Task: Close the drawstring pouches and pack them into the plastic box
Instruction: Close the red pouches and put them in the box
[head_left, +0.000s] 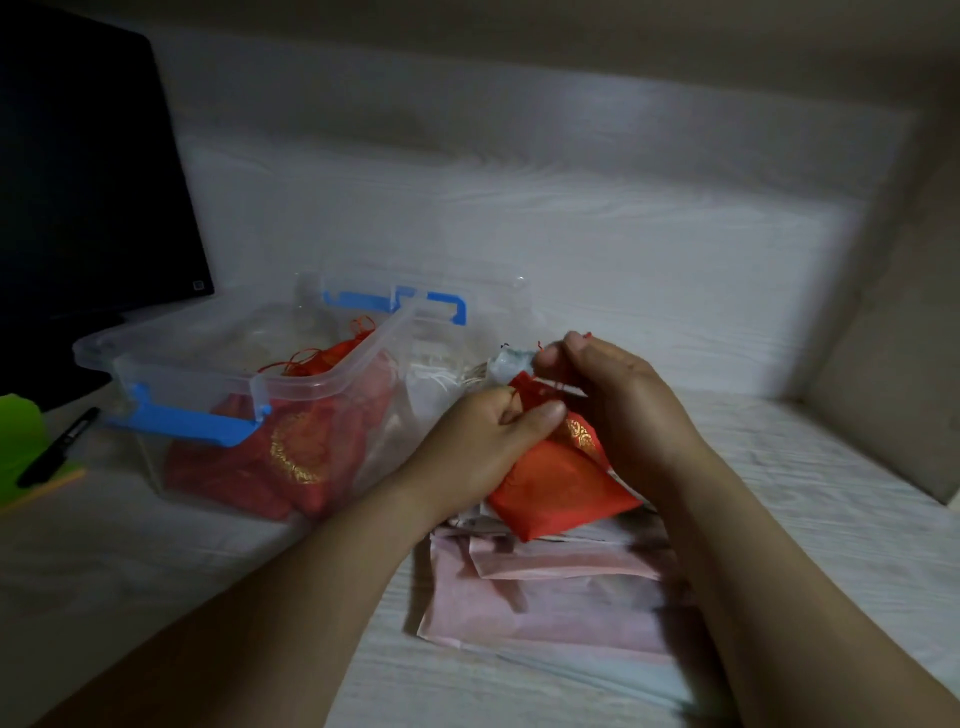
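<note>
A red drawstring pouch (558, 493) with a gold print is held up over a stack of pink pouches (550, 597) on the white table. My left hand (483, 441) pinches the pouch's gathered neck. My right hand (618, 400) grips the red string at the mouth, just right of the left hand. A clear plastic box (332, 366) with blue latches stands to the left, lid off, with several red pouches (291, 457) inside. A pale blue pouch (511, 364) lies just behind my hands.
A dark monitor (88, 182) stands at the back left. A green object (18, 447) and a black pen (60, 447) lie at the left edge. The box's clear lid (415, 296) rests behind the box. A wall corner rises at the right.
</note>
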